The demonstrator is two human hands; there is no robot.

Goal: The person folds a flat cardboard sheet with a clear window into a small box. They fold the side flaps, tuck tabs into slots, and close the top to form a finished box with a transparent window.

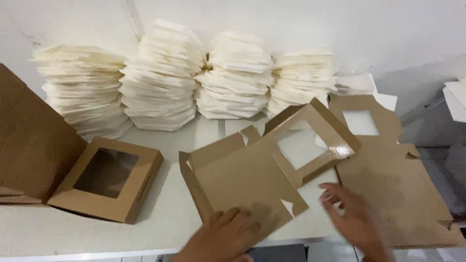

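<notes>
A flat brown cardboard box blank (242, 174) with a clear window panel lies partly folded on the white table (165, 218), its windowed lid flap raised at the right. My left hand (228, 233) presses flat on the blank's near edge. My right hand (352, 216), blurred, hovers with fingers spread just right of the blank, over the edge of a second flat windowed blank (393, 184) that lies further right.
A finished brown window box (109, 179) sits at the left, leaning against a stack of brown board (29, 145). Several tall piles of white folded sheets (165, 77) line the back wall. More white sheets (456, 99) rest at the far right.
</notes>
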